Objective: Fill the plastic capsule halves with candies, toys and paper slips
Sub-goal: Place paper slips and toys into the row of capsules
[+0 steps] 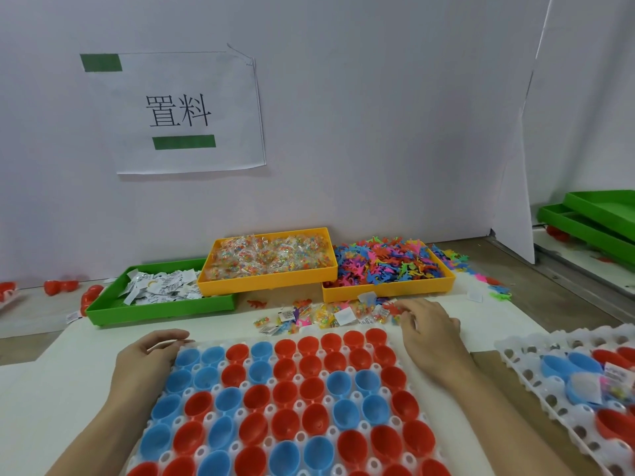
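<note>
Head view, only one: white holder tray in front of the person, packed with red and blue capsule halves, open side up, and every one I can see looks empty, so filling on this tray hasn't started, I'd say. Second tray at far right holds a few halves with a paper slip and bits already in them, so some work looks done there. Left hand rests on the tray's far-left corner, fingers loosely curved over the rim, holding nothing I can make out. Right hand reaches past the tray's far edge into the loose pile of candy packets, slips and toys; fingertips bent down among them, can't tell if anything is pinched. Supplies behind: green bin of crumpled printed paper slips, yellow bin of clear crinkly candy packets with coloured beads, another yellow bin heaped with flat rubbery-looking figure toys, neon colours. Capsule halves are smooth glossy plastic, egg-shaped cups; the tray is translucent, bumpy, full of holes.
</note>
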